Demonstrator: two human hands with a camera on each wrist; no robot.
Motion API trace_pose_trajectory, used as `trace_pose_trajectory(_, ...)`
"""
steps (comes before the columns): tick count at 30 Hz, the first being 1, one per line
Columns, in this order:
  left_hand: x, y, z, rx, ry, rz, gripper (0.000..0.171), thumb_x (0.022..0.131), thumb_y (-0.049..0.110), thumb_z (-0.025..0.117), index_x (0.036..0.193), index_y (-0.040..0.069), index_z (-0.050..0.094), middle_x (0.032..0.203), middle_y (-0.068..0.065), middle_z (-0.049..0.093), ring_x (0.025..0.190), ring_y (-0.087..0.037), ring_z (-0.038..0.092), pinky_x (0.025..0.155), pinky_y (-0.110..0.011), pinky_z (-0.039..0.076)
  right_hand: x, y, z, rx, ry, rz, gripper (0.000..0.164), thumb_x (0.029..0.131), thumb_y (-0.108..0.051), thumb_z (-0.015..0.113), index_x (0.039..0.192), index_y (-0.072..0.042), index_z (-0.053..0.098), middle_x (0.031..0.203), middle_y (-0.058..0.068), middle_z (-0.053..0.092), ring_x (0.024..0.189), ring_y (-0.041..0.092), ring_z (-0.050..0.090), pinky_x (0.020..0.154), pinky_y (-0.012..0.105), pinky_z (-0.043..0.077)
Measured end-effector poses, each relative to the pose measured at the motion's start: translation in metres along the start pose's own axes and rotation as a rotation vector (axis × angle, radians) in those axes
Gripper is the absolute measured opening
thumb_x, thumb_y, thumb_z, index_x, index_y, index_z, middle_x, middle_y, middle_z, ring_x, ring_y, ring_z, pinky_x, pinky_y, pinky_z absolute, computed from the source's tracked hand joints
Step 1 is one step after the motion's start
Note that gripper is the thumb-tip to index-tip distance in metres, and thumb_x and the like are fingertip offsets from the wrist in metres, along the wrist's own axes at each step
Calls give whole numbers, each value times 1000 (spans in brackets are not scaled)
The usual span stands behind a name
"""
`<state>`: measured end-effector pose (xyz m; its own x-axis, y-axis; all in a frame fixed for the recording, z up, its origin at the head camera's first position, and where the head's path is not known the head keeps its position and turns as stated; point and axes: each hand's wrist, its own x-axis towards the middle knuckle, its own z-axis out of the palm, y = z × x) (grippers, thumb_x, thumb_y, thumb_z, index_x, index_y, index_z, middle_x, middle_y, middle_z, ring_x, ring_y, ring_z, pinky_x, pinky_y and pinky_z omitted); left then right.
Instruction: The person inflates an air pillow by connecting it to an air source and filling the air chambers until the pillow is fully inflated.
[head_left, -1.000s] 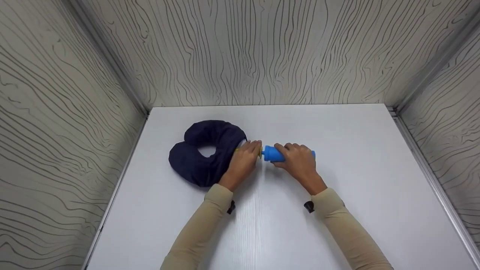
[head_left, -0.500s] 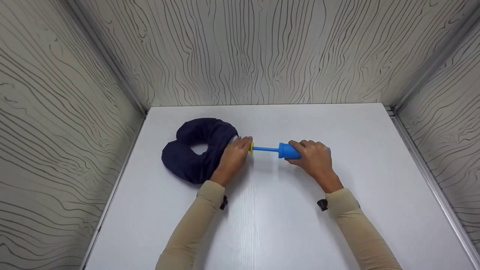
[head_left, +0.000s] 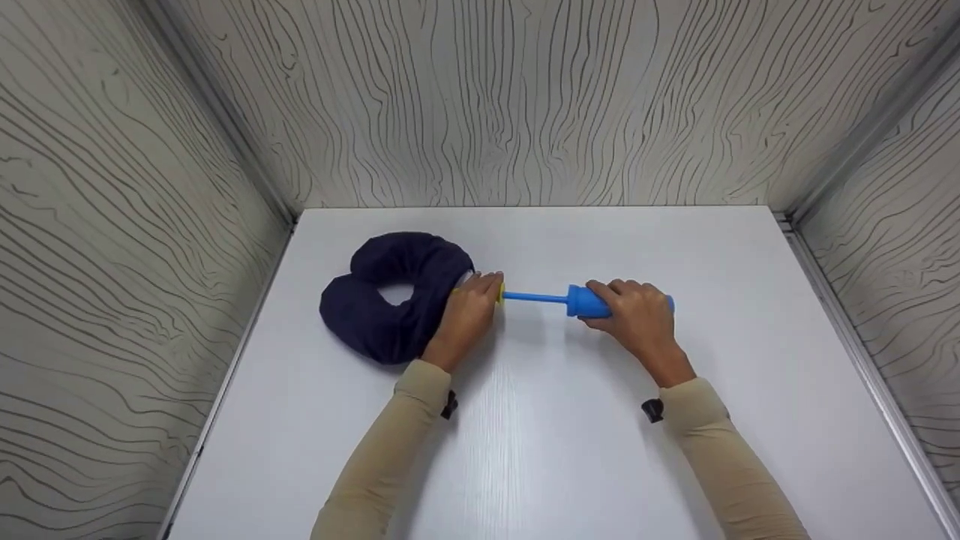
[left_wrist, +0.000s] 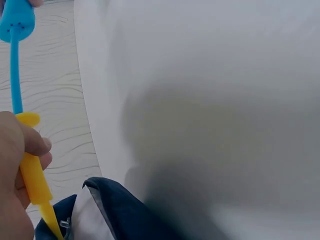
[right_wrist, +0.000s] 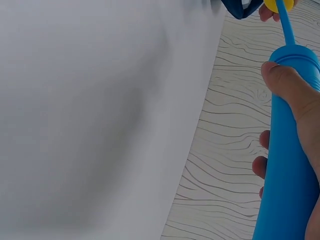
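A navy U-shaped neck pillow (head_left: 360,326) lies on the left of the table. My left hand (head_left: 466,315) grips the yellow end (left_wrist: 35,180) of a hand pump at the pillow's right side. In the left wrist view, its narrow yellow nozzle (left_wrist: 50,218) reaches into the pillow's cover opening, where a white lining (left_wrist: 90,220) and a small zipper pull (left_wrist: 65,223) show. A long stretch of blue rod (head_left: 534,298) links the yellow end to the blue barrel (right_wrist: 285,160). Fingers and thumb of my right hand (head_left: 637,319) wrap round that barrel. The nozzle's tip is hidden.
The white table (head_left: 510,450) carries the pillow and pump. Wood-grain panels (head_left: 480,105) stand behind it and at both sides. Metal strips (head_left: 862,322) run along its side edges. Small black devices (head_left: 652,410) sit at both wrists.
My right hand has drawn the blue barrel to the right, so much more of the rod shows. The left hand, yellow end and pillow have shifted slightly left.
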<state>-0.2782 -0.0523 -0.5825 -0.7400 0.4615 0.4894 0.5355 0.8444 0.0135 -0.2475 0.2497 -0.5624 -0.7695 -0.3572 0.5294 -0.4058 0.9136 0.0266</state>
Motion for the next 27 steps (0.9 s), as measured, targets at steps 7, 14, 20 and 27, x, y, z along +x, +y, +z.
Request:
trace_pose_trajectory(7, 11, 13, -1, -24, 47, -10, 40, 93, -6, 71, 133, -1, 71, 128, -13, 77, 120, -25, 74, 113, -38, 55, 10, -15, 1, -8, 13, -13, 64, 69, -43, 101, 124, -18, 78, 102, 15, 82, 83, 38, 79, 74, 53, 67)
trace_pose_trajectory(14, 15, 29, 3, -38, 21, -14, 41, 94, -4, 70, 135, -1, 70, 130, -13, 76, 122, -24, 73, 118, -37, 51, 16, -29, 5, -4, 9, -17, 63, 71, -43, 100, 125, -18, 78, 102, 14, 82, 85, 36, 79, 76, 52, 67)
trace_pose_trajectory(20, 14, 41, 6, -25, 17, 23, 42, 92, -2, 73, 134, -1, 70, 129, -12, 77, 121, -23, 74, 117, -38, 52, 17, -43, 10, 1, -9, -22, 62, 75, -47, 97, 126, -18, 77, 102, 13, 82, 85, 36, 79, 77, 52, 67)
trace_pose_trajectory(27, 15, 45, 9, 0, 23, 45, 44, 90, -5, 74, 134, -1, 70, 129, -11, 76, 122, -22, 73, 118, -37, 51, 19, -47, 12, 10, -22, -20, 64, 74, -46, 98, 127, -17, 76, 103, 14, 81, 86, 36, 79, 77, 52, 66)
